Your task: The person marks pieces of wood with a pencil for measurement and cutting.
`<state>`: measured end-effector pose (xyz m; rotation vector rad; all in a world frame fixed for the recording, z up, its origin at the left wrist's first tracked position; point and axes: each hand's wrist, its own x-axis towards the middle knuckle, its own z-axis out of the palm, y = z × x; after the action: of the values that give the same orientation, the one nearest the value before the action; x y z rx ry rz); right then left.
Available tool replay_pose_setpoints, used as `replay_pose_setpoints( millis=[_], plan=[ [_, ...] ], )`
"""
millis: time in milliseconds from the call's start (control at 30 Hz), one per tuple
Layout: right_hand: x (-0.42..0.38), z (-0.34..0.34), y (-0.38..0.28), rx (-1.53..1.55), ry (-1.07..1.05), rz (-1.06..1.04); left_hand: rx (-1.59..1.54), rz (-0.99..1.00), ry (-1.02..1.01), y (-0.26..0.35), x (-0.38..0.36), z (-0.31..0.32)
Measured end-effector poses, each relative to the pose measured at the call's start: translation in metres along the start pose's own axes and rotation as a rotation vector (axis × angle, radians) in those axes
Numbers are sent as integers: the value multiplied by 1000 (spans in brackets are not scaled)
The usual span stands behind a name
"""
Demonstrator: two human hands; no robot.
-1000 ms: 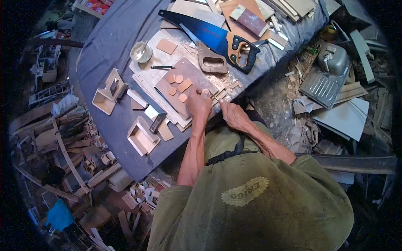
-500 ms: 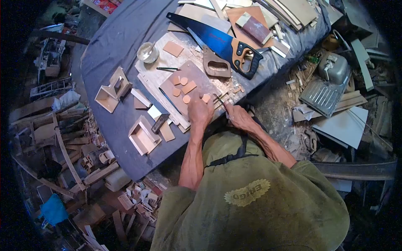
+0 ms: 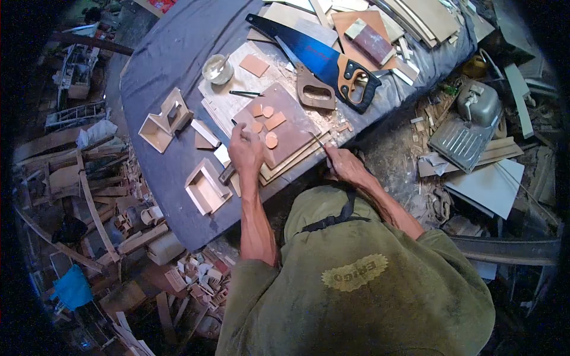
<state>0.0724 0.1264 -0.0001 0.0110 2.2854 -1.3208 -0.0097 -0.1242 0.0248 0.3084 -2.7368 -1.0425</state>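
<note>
My left hand (image 3: 246, 148) is over the left edge of a brown board (image 3: 291, 126), fingers curled over a thin dark stick (image 3: 234, 122) whose tip sticks out past them. Most of the stick is hidden. My right hand (image 3: 345, 165) is closed round a slim dark tool (image 3: 316, 139), perhaps a knife, that points up and left over the board's right edge. Small light wooden discs, one of them a round piece (image 3: 271, 140), lie on the board with a rectangular piece (image 3: 275, 121). A dark pencil (image 3: 247, 94) lies above the board.
Beyond the board lie a blue-bladed handsaw (image 3: 323, 56), a wooden-handled saw (image 3: 316, 89) and a jar (image 3: 217, 70) with a stick in it. Small wooden boxes (image 3: 208, 188) stand at left. A sanding block (image 3: 370, 43) and wood strips lie farther back. A metal sink (image 3: 466, 127) sits at right.
My left hand has moved left, from the discs to the dark stick at the board's edge. A disc that was by its fingers now lies on the board. My right hand still holds the slim tool.
</note>
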Motion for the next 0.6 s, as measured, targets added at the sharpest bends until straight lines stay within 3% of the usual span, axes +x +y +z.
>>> replay_pose_setpoints(
  millis=[100,200,300,500,600],
  plan=[
    [-4,-3,-5,24,-15,49,74,286,18,-3,22,20],
    [-3,-5,-2,105,-26,128,327,434,-43,11,32,22],
    [-4,-8,-4,140,-24,181,416,454,-233,11,48,24],
    [-5,-9,1,192,9,174,421,463,-303,17,58,24],
    [-2,-6,8,229,10,207,391,584,-280,12,64,30]
  ],
)
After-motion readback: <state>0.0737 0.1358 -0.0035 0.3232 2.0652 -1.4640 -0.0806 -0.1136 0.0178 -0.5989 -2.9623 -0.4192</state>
